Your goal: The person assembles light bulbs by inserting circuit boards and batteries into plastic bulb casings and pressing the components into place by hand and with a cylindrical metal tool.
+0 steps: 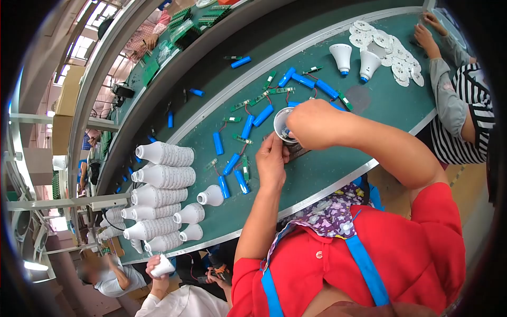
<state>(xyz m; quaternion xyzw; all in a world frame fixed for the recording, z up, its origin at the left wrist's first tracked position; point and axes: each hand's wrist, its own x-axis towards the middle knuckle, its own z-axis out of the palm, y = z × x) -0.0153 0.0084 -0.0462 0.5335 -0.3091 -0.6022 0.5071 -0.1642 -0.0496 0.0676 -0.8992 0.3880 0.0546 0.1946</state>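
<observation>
A white bulb housing (279, 121), its wide mouth turned up, stands over the green table. My left hand (272, 157) grips it from below and the side, fingers closed. My right hand (316, 124) is bent over the mouth, its fingertips pressed together inside the rim; what they hold is hidden. A dark flat piece (299, 153) lies partly under the hands. Around them are blue battery cells (263, 115) wired to small green circuit boards (285, 90).
Nested stacks of white bulb housings (168, 177) and a few loose ones (211, 195) stand left. Two housings (341, 57) and a pile of white discs (400, 58) lie at the far right. Co-workers' hands (425, 39) (157, 269) are at both sides; a dark belt (211, 74) runs behind.
</observation>
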